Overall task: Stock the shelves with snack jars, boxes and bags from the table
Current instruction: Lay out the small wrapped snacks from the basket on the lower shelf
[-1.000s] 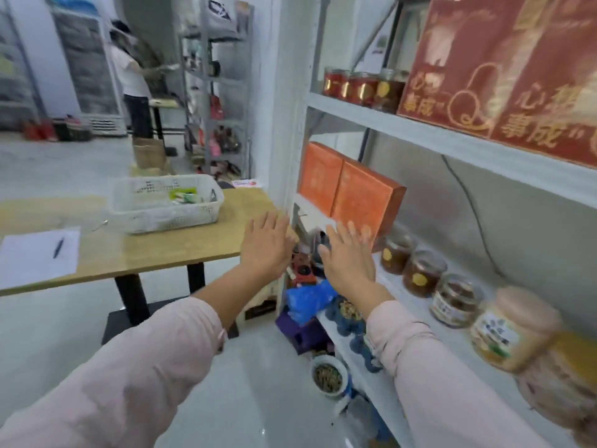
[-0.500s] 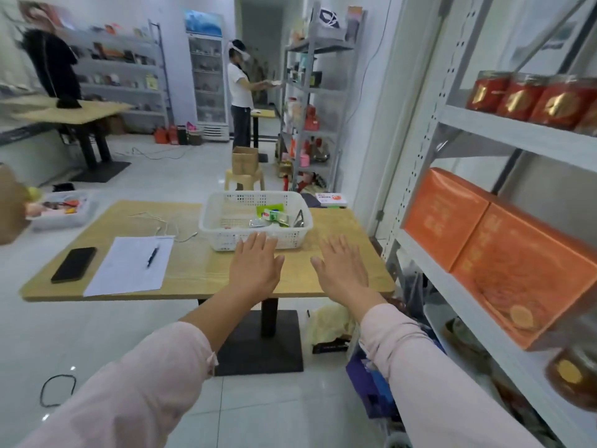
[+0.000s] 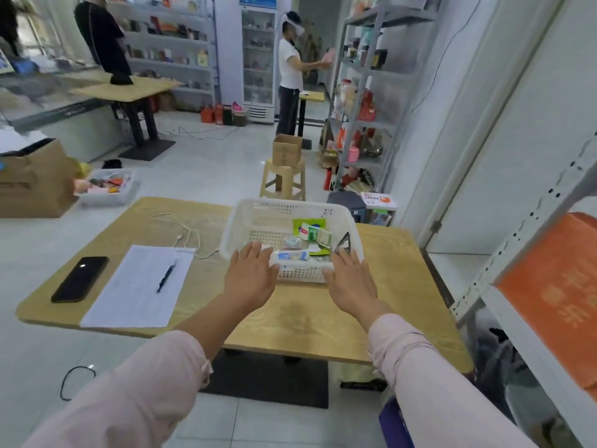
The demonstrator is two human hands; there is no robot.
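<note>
A white perforated basket [image 3: 258,218] stands on the wooden table [image 3: 310,324] and holds several small snack bags [image 3: 315,236], green, white and blue. My left hand [image 3: 250,276] reaches out flat at the basket's near left corner, fingers straight, holding nothing. My right hand [image 3: 350,282] is stretched out flat at the near right corner, empty too. Whether either hand touches the rim is unclear. At the right edge stands the grey metal shelf [image 3: 517,305] with an orange box [image 3: 555,286] on it.
A black phone [image 3: 80,279], a sheet of paper [image 3: 139,286] with a pen [image 3: 166,275] and a white cable [image 3: 184,234] lie on the table's left half. Beyond it stand a beige stool [image 3: 282,181] with a carton, another shelf rack [image 3: 361,101], and a person [image 3: 289,72].
My view has swung left from the shelf to the table. Both hands have moved forward from the shelf area to the near side of the basket, still flat and empty.
</note>
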